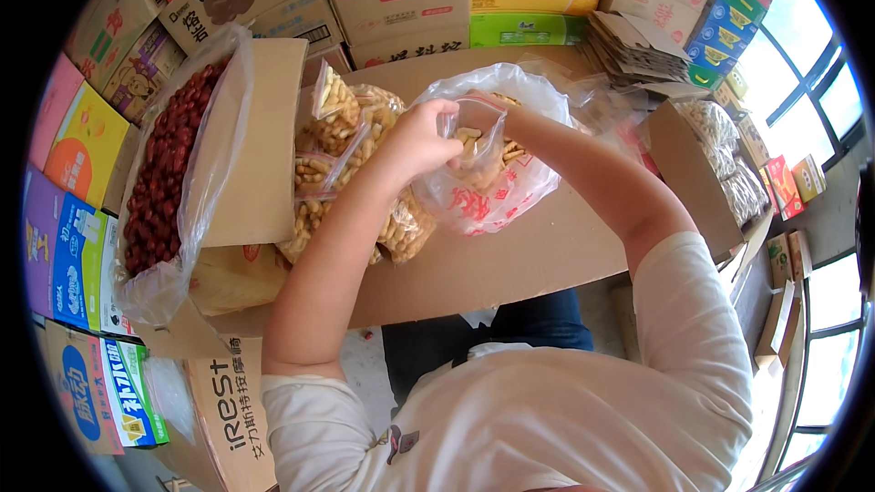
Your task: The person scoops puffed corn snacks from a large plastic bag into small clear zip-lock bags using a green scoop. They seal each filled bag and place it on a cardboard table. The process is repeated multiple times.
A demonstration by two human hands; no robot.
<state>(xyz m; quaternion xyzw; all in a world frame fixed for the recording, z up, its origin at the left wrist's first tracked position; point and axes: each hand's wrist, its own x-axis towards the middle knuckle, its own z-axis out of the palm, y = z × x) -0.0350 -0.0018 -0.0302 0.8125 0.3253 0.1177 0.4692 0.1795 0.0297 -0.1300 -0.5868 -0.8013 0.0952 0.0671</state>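
My left hand (427,135) pinches the top edge of a clear zip bag (472,167), which holds some tan, finger-shaped pieces that look like peanuts in the shell. My right hand (485,104) is at the bag's far side, mostly hidden by the bag's mouth and plastic; its fingers cannot be made out. Both hands are over a large white plastic bag (526,195) with red print, with more of the tan pieces inside. Several filled zip bags (335,113) are heaped to the left of it on the cardboard surface (478,270).
At the left, a plastic-lined carton holds red dates (167,164). Flattened cardboard pieces (636,48) are stacked at the back right. A carton of packed bags (742,188) stands at the right. Stacked boxes (396,0) form a wall behind.
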